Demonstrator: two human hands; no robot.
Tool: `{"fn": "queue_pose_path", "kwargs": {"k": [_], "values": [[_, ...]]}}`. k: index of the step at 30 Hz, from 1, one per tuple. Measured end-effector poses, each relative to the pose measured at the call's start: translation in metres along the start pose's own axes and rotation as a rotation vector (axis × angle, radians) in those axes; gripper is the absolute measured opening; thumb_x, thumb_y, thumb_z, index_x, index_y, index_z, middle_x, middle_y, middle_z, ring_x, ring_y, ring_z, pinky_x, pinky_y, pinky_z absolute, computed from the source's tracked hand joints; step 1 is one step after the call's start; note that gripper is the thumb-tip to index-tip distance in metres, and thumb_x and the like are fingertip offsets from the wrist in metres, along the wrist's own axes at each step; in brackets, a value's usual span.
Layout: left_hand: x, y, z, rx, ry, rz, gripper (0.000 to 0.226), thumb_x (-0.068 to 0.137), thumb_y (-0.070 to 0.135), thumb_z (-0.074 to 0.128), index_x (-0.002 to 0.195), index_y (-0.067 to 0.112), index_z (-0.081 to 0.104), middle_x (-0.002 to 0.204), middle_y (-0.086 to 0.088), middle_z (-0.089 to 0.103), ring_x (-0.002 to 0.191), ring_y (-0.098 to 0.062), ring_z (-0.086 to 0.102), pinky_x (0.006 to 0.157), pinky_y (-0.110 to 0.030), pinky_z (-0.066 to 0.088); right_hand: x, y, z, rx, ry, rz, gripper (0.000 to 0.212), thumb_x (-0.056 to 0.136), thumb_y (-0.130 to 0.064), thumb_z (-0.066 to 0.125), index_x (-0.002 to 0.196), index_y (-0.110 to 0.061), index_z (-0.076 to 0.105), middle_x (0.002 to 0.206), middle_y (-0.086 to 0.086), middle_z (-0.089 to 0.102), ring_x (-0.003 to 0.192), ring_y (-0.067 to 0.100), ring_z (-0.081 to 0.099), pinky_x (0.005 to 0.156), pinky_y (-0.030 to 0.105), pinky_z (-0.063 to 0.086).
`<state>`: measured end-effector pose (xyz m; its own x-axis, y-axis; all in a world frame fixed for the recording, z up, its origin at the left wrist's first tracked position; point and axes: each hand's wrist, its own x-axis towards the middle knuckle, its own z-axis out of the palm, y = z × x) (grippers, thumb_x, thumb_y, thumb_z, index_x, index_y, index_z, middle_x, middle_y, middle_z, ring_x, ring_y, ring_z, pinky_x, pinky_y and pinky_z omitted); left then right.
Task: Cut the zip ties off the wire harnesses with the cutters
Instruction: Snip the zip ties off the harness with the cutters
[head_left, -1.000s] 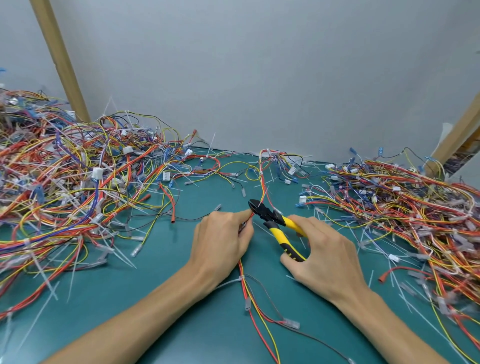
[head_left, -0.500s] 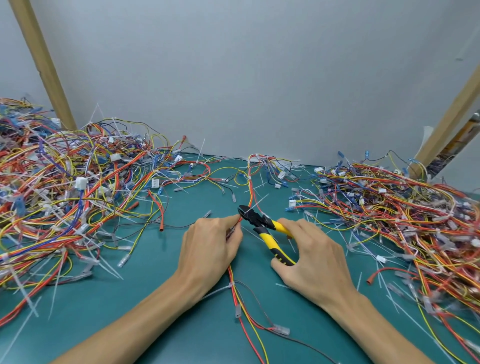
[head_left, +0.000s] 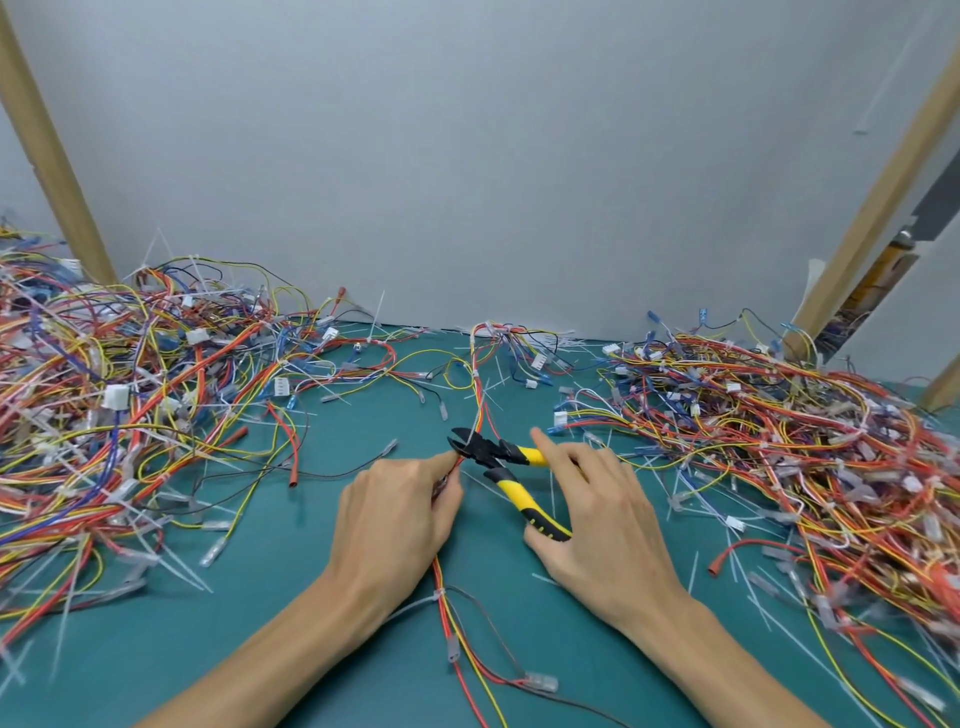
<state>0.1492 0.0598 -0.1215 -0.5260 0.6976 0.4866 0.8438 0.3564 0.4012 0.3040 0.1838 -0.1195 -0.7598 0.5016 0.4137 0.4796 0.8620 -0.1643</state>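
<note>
A wire harness (head_left: 480, 410) of red, orange and yellow wires runs from the back wall down the middle of the green mat, under my hands. My left hand (head_left: 397, 512) pinches it between thumb and fingers. My right hand (head_left: 597, 512) grips the yellow-and-black cutters (head_left: 506, 470), handles spread. Their black jaws sit at the harness just beyond my left fingertips, at a white zip tie (head_left: 475, 439). Another white zip tie (head_left: 439, 594) wraps the harness below my left hand.
A big tangle of harnesses (head_left: 119, 395) covers the left side of the mat and another tangle (head_left: 779, 431) covers the right. Cut white ties (head_left: 176, 566) lie scattered about. Wooden posts (head_left: 49, 150) stand at both back corners against the grey wall.
My view has shifted slightly. The cutters' jaws have moved a little forward along the harness to the white zip tie. My left hand keeps its pinch on the wires.
</note>
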Motion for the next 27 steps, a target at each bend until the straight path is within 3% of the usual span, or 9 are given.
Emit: {"fn": "queue_pose_path", "kwargs": {"k": [3,6,10,14,17,20,24,27], "values": [[0.0004,-0.0003,0.0001,-0.021,0.009,0.011,0.022,0.094,0.036,0.052,0.09,0.022,0.068,0.053,-0.005,0.038,0.061,-0.031,0.035,0.052,-0.036,0.045,-0.0002,-0.0025,-0.0013,0.018,0.073,0.008,0.06,0.065,-0.041,0.065,0.124,-0.027,0.062,0.095,-0.01,0.062,0.087,0.018,0.058,0.078,0.031,0.048],[0.0005,-0.0009,0.0003,-0.041,0.017,0.01,0.019,0.092,0.034,0.054,0.09,0.022,0.069,0.054,-0.006,0.047,0.061,-0.034,0.041,0.051,-0.035,0.044,-0.0015,-0.0047,-0.0014,0.003,0.112,0.005,0.049,0.063,-0.044,0.063,0.11,-0.032,0.066,0.079,-0.013,0.063,0.073,0.016,0.061,0.064,0.028,0.049],[0.0013,-0.0027,0.0011,-0.077,0.038,0.017,0.018,0.091,0.029,0.057,0.083,0.019,0.069,0.052,-0.009,0.045,0.058,-0.032,0.041,0.049,-0.032,0.037,-0.0005,-0.0024,0.0008,0.001,0.128,-0.003,0.06,0.074,-0.052,0.074,0.128,-0.029,0.061,0.097,-0.013,0.063,0.09,0.014,0.062,0.066,0.03,0.053],[0.003,-0.0038,0.0011,-0.097,0.026,0.024,0.02,0.091,0.028,0.058,0.075,0.016,0.064,0.051,-0.009,0.038,0.057,-0.03,0.035,0.049,-0.034,0.035,0.0001,-0.0029,-0.0009,0.07,0.058,-0.007,0.078,0.075,-0.071,0.058,0.139,-0.028,0.052,0.109,-0.013,0.059,0.103,0.011,0.055,0.079,0.029,0.051],[0.0038,-0.0034,0.0021,-0.089,0.008,0.009,0.024,0.091,0.028,0.056,0.072,0.014,0.06,0.051,-0.009,0.033,0.058,-0.03,0.032,0.048,-0.032,0.027,-0.0008,-0.0063,-0.002,0.096,0.102,0.011,0.058,0.075,-0.07,0.054,0.119,-0.033,0.063,0.091,-0.014,0.061,0.087,0.009,0.06,0.067,0.029,0.05],[0.0038,-0.0044,0.0031,-0.106,-0.007,0.006,0.024,0.09,0.027,0.057,0.07,0.014,0.059,0.051,-0.011,0.036,0.059,-0.03,0.033,0.049,-0.033,0.031,-0.001,-0.0079,-0.0021,0.044,0.125,0.013,0.044,0.077,-0.064,0.053,0.106,-0.034,0.066,0.072,-0.008,0.06,0.067,0.014,0.06,0.054,0.03,0.047],[0.0042,-0.0049,0.0022,-0.283,-0.054,-0.076,0.019,0.091,0.026,0.057,0.077,0.02,0.069,0.047,-0.002,0.054,0.051,-0.02,0.05,0.058,-0.032,0.049,-0.0016,-0.0074,-0.0014,-0.001,0.157,0.002,0.048,0.081,-0.063,0.05,0.111,-0.029,0.066,0.079,-0.011,0.063,0.073,0.013,0.063,0.054,0.027,0.047],[0.0072,-0.0053,0.0024,-0.479,-0.145,-0.174,0.013,0.093,0.026,0.058,0.085,0.027,0.069,0.055,0.011,0.066,0.045,-0.003,0.053,0.052,-0.02,0.042,-0.0012,-0.0048,0.0003,0.008,0.109,-0.014,0.049,0.087,-0.058,0.05,0.122,-0.027,0.06,0.097,-0.01,0.063,0.087,0.016,0.062,0.066,0.031,0.051]]}}
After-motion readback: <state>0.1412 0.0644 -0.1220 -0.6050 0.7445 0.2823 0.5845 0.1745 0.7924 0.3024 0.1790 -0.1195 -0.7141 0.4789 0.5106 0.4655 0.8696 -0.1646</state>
